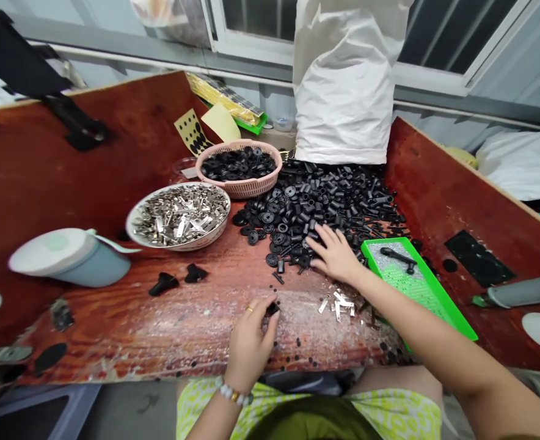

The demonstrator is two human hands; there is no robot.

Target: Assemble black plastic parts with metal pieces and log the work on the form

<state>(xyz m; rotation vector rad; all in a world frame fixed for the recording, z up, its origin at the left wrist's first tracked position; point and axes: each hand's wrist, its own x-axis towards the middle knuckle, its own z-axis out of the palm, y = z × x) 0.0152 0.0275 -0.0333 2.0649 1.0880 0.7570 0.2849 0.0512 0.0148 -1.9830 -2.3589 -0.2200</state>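
My left hand [250, 339] is near the table's front edge, fingers pinched on a small black plastic part [272, 308]. My right hand [335, 253] reaches forward with fingers spread flat on the near edge of a heap of black plastic parts [325, 198]. A few small metal clips [338, 302] lie loose just below my right wrist. My right forearm crosses over a green tray [439, 305] holding a black part [398, 256].
A white bowl of metal clips [178, 215] and a pink basket of black discs [239, 165] stand at the back left. A white sack [343, 85] stands behind the heap. A grey-blue lidded cup [68, 256] lies left; two black pieces [178, 278] rest nearby.
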